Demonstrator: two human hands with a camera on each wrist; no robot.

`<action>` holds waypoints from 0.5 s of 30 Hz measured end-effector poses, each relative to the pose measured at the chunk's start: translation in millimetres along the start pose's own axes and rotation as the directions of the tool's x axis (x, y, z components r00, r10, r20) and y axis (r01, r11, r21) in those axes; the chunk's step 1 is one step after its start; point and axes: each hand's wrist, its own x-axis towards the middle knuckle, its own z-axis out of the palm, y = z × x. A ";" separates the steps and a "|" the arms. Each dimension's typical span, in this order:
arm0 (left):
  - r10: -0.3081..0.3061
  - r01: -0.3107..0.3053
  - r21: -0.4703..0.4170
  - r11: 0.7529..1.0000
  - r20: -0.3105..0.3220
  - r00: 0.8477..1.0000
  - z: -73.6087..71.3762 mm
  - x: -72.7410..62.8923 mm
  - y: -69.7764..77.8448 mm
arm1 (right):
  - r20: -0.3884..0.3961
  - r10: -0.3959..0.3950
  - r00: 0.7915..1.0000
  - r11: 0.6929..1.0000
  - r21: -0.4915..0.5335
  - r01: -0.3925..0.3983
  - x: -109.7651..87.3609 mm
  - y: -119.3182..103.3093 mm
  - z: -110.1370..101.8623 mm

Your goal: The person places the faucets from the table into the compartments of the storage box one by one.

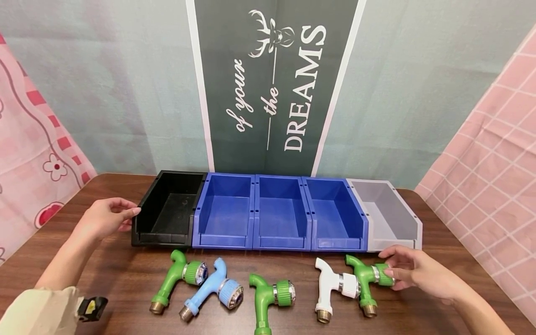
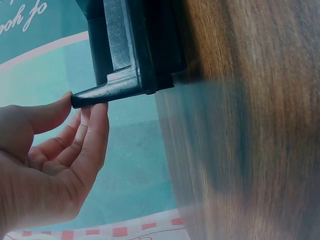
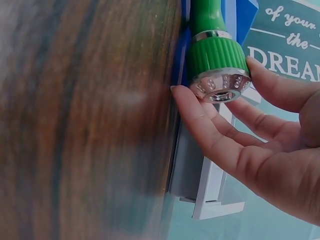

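Patterned cloths point(image 1: 490, 135) are hanging round a wood-grained table point(image 1: 125, 279), where a green tap point(image 1: 365, 283) is lying at the right end of a loose row, just in front of the pale grey bin point(image 1: 380, 200). The right hand point(image 1: 414, 274) is pinching its ribbed knob point(image 3: 217, 56) between thumb and fingers, while the brass-coloured threaded end point(image 1: 370, 311) is pointing toward the person. Close on the left, a white tap point(image 1: 325, 288) is lying alongside (whether the two are touching, the views are not showing). Any lift is therefore calling for care: going straight up first, rather than sideways, should be sparing that neighbour. Since the metal end is probably weighing more, seating the fingers deeper round the ribs would be helping against a tilt. Farther left, the middle green tap point(image 1: 263, 298), a blue tap point(image 1: 211, 284) and the leftmost green tap point(image 1: 172, 277) are lying. Behind them, three blue bins point(image 1: 280, 218) are standing between the pale grey bin and a black bin point(image 1: 176, 214). The left hand point(image 1: 104, 216) is pinching the black bin's outer edge with thumb and fingertips; a light hold is likely serving best, without tugging the row.
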 end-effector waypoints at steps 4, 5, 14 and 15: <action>0.000 0.000 -0.005 1.000 0.002 1.000 0.2 -0.5 -0.7 | -0.024 0.015 1.000 1.000 0.027 -0.014 -0.7 -1.4 1.1; 0.001 -0.001 -0.007 1.000 0.001 1.000 0.2 -0.6 -0.7 | -0.028 0.008 1.000 0.999 0.036 -0.007 -1.0 -1.6 1.0; 0.000 0.000 0.006 1.000 0.000 1.000 -0.2 -1.0 0.0 | -0.015 -0.060 0.998 0.991 0.116 0.061 -4.5 -0.4 -5.4; 0.002 -0.002 0.007 1.000 -0.001 1.000 -0.3 -0.9 0.1 | -0.020 -0.062 0.998 0.992 0.111 0.064 -5.1 -0.8 -6.1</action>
